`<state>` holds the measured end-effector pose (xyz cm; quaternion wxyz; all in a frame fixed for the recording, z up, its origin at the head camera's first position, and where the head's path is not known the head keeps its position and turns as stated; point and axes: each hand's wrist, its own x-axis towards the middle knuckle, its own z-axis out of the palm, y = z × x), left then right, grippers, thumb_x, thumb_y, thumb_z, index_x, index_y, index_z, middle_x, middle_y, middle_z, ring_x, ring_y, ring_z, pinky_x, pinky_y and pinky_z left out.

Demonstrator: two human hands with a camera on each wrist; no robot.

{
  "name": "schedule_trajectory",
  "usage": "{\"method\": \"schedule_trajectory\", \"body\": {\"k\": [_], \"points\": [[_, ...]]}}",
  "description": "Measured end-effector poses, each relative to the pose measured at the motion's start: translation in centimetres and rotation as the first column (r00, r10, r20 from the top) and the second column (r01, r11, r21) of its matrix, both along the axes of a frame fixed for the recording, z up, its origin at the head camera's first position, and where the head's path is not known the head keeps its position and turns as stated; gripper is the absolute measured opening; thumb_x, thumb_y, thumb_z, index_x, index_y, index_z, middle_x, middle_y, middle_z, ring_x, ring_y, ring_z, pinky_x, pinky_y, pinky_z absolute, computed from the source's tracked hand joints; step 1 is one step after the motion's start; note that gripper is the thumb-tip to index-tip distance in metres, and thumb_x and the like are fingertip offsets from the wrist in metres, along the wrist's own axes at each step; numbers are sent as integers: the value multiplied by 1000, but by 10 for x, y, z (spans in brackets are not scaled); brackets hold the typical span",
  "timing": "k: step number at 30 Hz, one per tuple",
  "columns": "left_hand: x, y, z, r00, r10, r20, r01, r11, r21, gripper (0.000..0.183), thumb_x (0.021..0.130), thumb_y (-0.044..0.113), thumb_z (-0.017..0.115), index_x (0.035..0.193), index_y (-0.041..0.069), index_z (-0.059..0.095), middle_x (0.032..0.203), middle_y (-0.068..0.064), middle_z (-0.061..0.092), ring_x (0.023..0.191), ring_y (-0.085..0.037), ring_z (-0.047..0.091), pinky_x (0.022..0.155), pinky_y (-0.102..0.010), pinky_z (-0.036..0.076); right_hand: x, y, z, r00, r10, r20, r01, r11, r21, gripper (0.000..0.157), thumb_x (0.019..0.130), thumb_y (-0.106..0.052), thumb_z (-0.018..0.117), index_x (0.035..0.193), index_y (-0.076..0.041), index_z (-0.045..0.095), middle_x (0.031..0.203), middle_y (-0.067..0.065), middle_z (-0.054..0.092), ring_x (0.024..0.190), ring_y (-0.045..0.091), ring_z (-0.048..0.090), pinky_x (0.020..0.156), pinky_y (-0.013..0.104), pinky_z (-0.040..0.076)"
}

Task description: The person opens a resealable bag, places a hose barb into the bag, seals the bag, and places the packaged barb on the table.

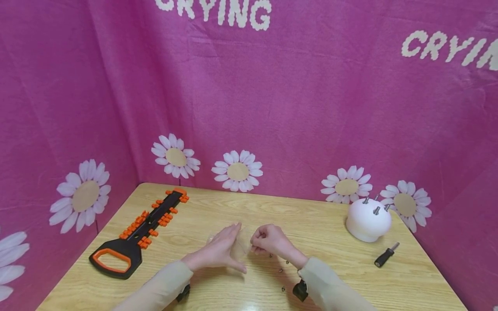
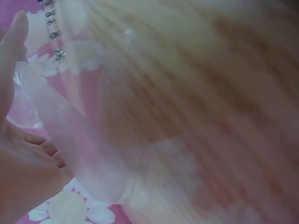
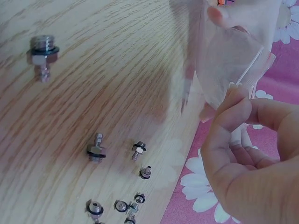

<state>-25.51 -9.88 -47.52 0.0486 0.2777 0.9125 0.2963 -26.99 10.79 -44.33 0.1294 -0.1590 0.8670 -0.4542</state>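
Observation:
A clear plastic bag (image 3: pixel 226 60) is stretched between the hands over the middle of the table. My right hand (image 1: pixel 270 239) pinches the bag's edge between thumb and curled index finger. On the other side, my left hand (image 1: pixel 219 250) has its fingers extended and its thumb spread away, with the bag against the palm side. In the left wrist view, the film of the bag (image 2: pixel 70 135) hangs beside the left palm. Several small metal barbed fittings (image 3: pixel 43 56) with black rings lie on the wood close to the right hand.
At the left lies a black holder (image 1: pixel 149 224) with orange clips and a looped handle. A white rounded object (image 1: pixel 367 222) with metal posts on top stands at the back right, and a black-handled screwdriver (image 1: pixel 385 255) lies in front of it. Pink floral cloth (image 1: pixel 295 108) surrounds the table.

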Motion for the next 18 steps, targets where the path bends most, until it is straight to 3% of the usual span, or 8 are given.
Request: {"method": "schedule_trajectory", "body": {"k": [5,8,12,18], "points": [[-4,1,-4,997,1,-74,0,1000,16,115,69,43,88,149,-11,27,140,-23,50,131,-39,47,108,-55,39,0,1,0,1000,12,12,-12,1000,-10,14,92,-9,65,86,2,70,75,12,75,62,9,68,52,30,53],[-6,1,-5,996,24,-82,-20,999,47,106,70,41,89,146,-10,35,128,-16,56,120,-31,51,99,-51,46,0,3,0,1000,15,23,-15,1000,-12,13,92,-10,65,87,2,70,75,11,75,64,10,69,55,31,54],[-7,1,-5,996,51,-67,-46,996,70,92,71,39,88,142,-4,45,117,-9,60,112,-25,51,90,-45,46,1,5,-1,999,21,36,-21,1000,-12,13,92,-9,64,87,2,69,75,12,75,65,12,70,59,32,57],[-7,0,-3,996,85,-17,-82,987,138,71,77,36,84,134,4,57,114,-6,63,109,-21,53,92,-43,48,1,8,-3,998,29,62,-28,999,-30,13,93,-7,64,87,3,67,78,17,74,66,14,70,62,33,59]]}}
